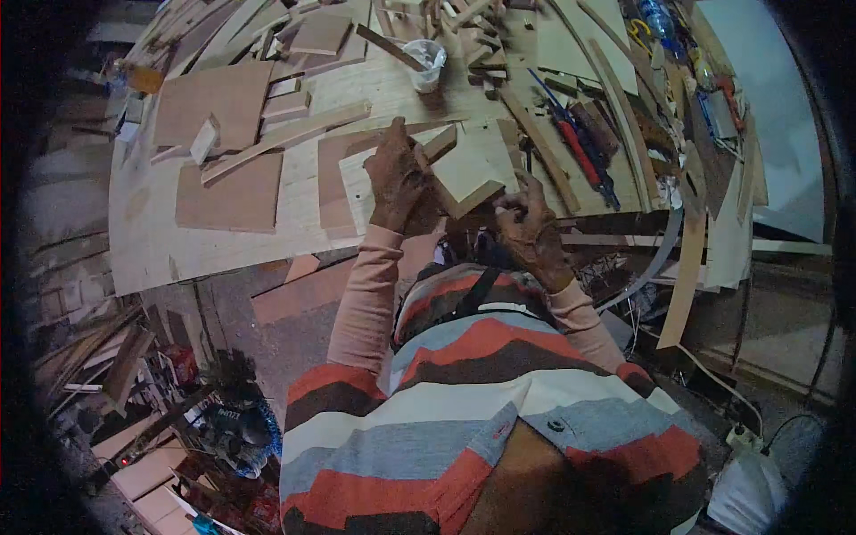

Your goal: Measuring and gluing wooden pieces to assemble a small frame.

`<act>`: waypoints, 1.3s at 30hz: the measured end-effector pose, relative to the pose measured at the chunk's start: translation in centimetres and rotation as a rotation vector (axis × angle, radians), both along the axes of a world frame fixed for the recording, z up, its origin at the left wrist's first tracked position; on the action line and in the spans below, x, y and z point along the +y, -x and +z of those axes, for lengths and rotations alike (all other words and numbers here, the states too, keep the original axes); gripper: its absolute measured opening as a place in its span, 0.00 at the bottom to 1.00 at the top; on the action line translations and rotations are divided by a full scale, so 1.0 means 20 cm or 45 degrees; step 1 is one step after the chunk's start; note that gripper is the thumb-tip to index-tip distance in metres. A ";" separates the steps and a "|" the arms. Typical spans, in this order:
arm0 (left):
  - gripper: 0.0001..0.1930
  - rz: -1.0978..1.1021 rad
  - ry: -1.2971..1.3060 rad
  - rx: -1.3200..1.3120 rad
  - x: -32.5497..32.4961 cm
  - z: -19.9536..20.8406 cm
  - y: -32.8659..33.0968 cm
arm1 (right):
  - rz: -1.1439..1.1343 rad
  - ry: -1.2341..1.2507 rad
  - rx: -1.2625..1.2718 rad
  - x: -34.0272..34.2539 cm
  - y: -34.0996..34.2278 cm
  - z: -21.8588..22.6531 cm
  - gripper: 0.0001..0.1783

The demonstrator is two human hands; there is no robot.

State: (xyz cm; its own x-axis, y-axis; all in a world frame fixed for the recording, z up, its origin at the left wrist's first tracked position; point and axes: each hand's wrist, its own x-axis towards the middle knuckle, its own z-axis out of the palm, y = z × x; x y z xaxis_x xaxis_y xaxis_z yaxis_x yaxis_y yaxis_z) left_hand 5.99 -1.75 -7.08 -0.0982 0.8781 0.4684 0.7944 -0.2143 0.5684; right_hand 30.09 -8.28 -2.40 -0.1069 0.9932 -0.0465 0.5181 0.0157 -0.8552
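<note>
My left hand (pixel 399 178) is closed at the left side of a pale wooden piece (pixel 474 169) at the near edge of the workbench. The piece has an angled, thick-edged corner pointing toward me, and a short wood strip (pixel 437 143) lies along its far left side. Close to the piece's right corner is my right hand (pixel 533 230), its fingers bent and drawn together; whatever they hold is hidden. Under my left hand lie a light board (pixel 357 192) and a brown thin panel (pixel 334 160).
Brown square panels (pixel 230 192) and a long strip (pixel 294 138) lie to the left. A white plastic cup (pixel 426 67) stands at the back among wood offcuts. On the right are a red-and-black tool (pixel 580 152), long strips and a hanging curved band (pixel 655 263).
</note>
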 end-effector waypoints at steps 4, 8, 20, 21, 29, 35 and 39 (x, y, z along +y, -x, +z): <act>0.32 -0.091 -0.090 0.018 -0.09 0.01 0.02 | -0.022 -0.083 -0.136 0.00 0.01 -0.05 0.39; 0.29 0.161 0.317 0.054 -0.19 0.07 -0.05 | -0.010 -0.103 -0.097 0.05 0.00 -0.02 0.39; 0.31 0.084 0.231 -0.593 -0.40 0.18 -0.12 | -0.107 -0.435 -0.147 0.17 -0.06 -0.09 0.28; 0.29 0.092 0.197 -0.499 -0.42 0.17 -0.13 | -0.122 -0.365 -0.129 0.15 -0.06 -0.07 0.27; 0.25 -0.293 0.041 0.154 -0.42 0.24 -0.28 | -0.185 -0.278 -0.016 0.07 -0.03 -0.06 0.22; 0.26 -0.407 0.021 0.173 -0.41 0.14 -0.35 | -0.174 -0.278 -0.020 0.10 -0.02 -0.06 0.21; 0.22 -0.435 0.017 0.202 -0.38 0.17 -0.37 | -0.166 -0.420 -0.328 0.10 -0.01 -0.08 0.22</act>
